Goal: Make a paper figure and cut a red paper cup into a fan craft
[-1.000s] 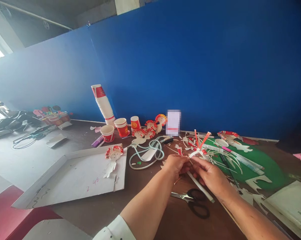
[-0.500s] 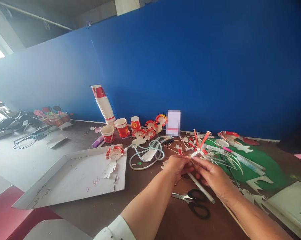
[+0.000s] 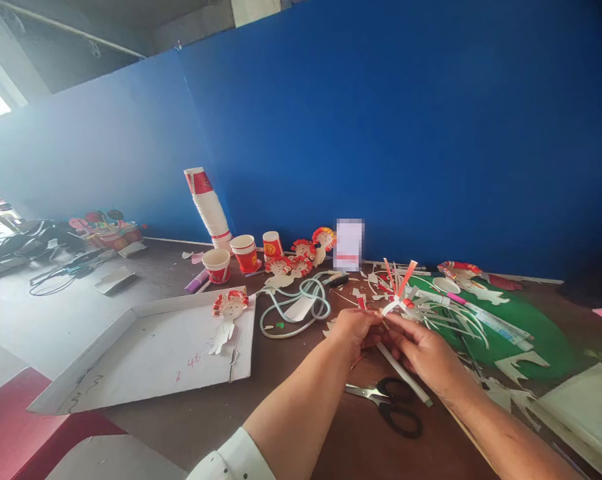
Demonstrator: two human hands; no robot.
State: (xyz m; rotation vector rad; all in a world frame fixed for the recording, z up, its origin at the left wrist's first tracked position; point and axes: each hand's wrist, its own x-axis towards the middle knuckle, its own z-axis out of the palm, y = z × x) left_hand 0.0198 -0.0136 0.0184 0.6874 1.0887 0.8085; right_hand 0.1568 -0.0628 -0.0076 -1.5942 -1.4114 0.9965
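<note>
My left hand [image 3: 359,331] and my right hand [image 3: 415,343] meet over the dark table, fingers pinched together. Both grip a cut paper piece with narrow red-orange and white strips [image 3: 399,287] that fan upward. Its lower part is hidden by my fingers. Beneath the hands lies a white pen-like stick [image 3: 405,375], apart from or touching the fingers, I cannot tell which. Scissors with black handles [image 3: 398,405] rest on the table just below, blades pointing left. Thin white paper strips [image 3: 461,320] are scattered behind my right hand.
A shallow white cardboard tray [image 3: 145,373] at left holds a paper figure [image 3: 229,313]. Behind stand red paper cups [image 3: 245,257], a tall cup stack [image 3: 208,207] and more paper figures [image 3: 303,252]. A pale cable [image 3: 275,330] lies coiled. A blue partition [image 3: 381,133] closes off the back.
Both hands stay in nearly the same place with the cut paper piece, fingers shifting only slightly. The whole view has drifted a little.
</note>
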